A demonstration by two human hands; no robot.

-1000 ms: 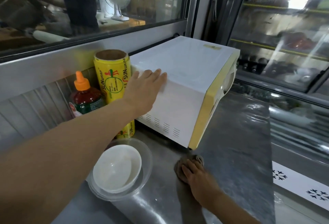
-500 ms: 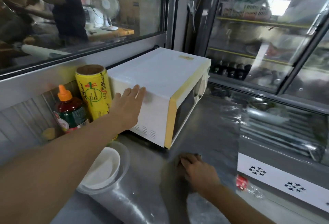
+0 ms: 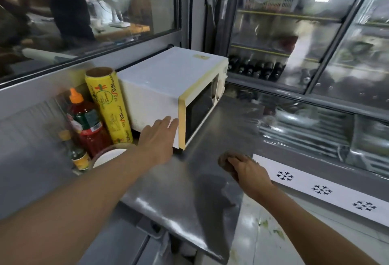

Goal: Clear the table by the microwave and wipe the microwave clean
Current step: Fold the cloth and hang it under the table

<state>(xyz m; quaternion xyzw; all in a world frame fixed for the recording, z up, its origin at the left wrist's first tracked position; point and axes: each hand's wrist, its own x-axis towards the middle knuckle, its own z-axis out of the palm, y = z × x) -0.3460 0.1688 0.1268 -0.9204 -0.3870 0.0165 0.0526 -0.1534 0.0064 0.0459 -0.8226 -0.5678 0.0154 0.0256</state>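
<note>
The step in hand looks like wiping the steel worktop (image 3: pixel 210 130) in front of the microwave (image 3: pixel 168 88), with the oven itself not yet being rubbed. The right hand (image 3: pixel 250 172) presses down on a brownish cloth (image 3: pixel 224 160) near the worktop's front right edge, fingers curled over it so that it grips the wad; most of the cloth is hidden under the hand. The left hand (image 3: pixel 157 138) lies flat, fingers straight and relaxed, against the microwave's white side panel close to its yellowed front corner, holding nothing and seemingly steadying the oven.

The microwave sits at the back of the worktop under a window, door closed, well apart from the cloth. Clearing appears unfinished: just left of the oven stand a yellow roll of cling film (image 3: pixel 109 104), a red sauce bottle with an orange cap (image 3: pixel 88 123), a small bottle with a yellow label (image 3: pixel 79 157), and a white bowl in a clear container (image 3: pixel 107 156), partly hidden by the left forearm.

The next move probably calls for sweeping the cloth across the remaining bare steel, then lifting it to the oven's casing while the left hand braces it, and for moving the crowded items away.
</note>
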